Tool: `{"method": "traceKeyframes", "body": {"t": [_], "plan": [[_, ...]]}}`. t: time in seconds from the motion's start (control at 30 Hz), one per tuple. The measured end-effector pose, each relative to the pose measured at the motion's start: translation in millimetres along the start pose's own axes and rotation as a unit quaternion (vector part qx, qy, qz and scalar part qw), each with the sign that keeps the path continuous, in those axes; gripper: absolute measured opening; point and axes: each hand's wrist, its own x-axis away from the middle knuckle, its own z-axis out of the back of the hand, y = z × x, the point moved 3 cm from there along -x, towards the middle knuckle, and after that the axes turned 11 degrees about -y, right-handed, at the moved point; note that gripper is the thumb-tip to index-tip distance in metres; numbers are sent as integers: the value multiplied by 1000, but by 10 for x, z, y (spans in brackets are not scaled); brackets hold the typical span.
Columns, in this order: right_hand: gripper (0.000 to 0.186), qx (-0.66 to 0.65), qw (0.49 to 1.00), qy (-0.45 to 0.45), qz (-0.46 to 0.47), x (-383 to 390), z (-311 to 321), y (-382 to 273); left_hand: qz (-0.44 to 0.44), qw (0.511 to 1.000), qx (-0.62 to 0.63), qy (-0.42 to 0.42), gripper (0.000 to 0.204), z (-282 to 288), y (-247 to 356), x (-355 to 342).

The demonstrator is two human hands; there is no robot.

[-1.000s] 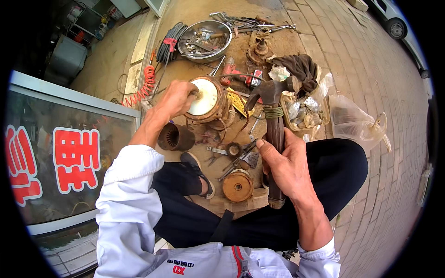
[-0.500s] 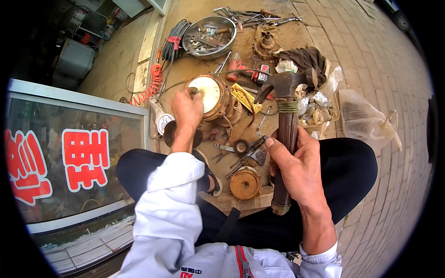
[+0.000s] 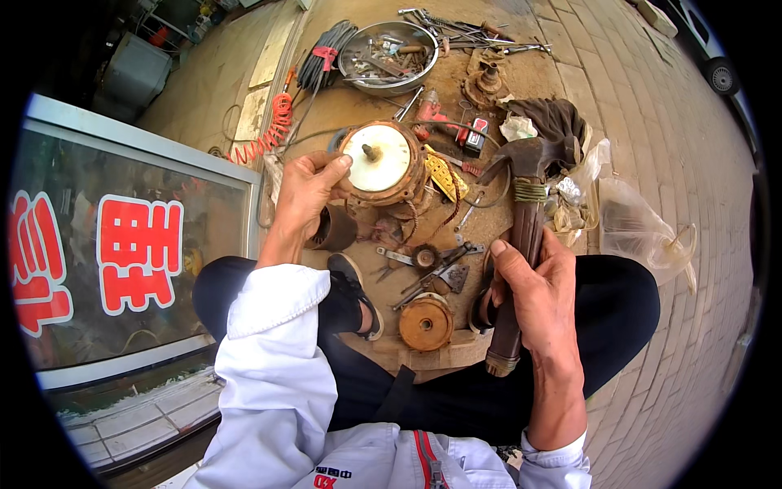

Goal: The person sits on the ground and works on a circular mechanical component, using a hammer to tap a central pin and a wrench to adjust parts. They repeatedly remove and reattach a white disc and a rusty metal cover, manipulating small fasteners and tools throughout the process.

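In my right hand (image 3: 544,289) is a claw hammer (image 3: 528,228), held by its dark wooden handle with the head upward; green cord or wire binds the handle below the head. My left hand (image 3: 306,194) grips the left rim of a rusty round motor housing (image 3: 417,167), thumb on top and fingers partly hidden. A pale disc (image 3: 389,173) covers the housing's upper face, and a short dark shaft (image 3: 372,152) stands up from its middle. A yellow slotted piece (image 3: 445,175) lies against the housing's right side. The hammer is apart from the motor.
A metal bowl of small parts (image 3: 388,59) stands beyond, beside coiled black cable (image 3: 326,55). A red cordless power tool (image 3: 436,118), a rusty flanged part (image 3: 487,84) and a rusty round cover (image 3: 425,323) lie about. A glass panel (image 3: 147,244) stands left; plastic bags (image 3: 643,224) lie right.
My left hand has let go of the shaft at the disc's middle and moved left onto the housing's rim. The hammer stays in my right hand; the whole view has shifted slightly.
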Motion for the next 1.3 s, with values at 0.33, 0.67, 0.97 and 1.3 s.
{"method": "traceKeyframes", "body": {"t": [0.33,0.67,0.97,1.3], "plan": [[19,75,997,2,-8,-138,-197,151,-5,961,275,-35,22,-30,-424,118],[21,110,994,-15,-14,-247,-362,212,-32,952,291,-85,25,-22,-441,150],[22,114,993,-11,-19,-243,-384,201,-61,970,224,-73,28,-52,-435,176],[22,106,994,-8,-26,-201,-320,169,-123,991,50,7,21,-180,-511,106]]}}
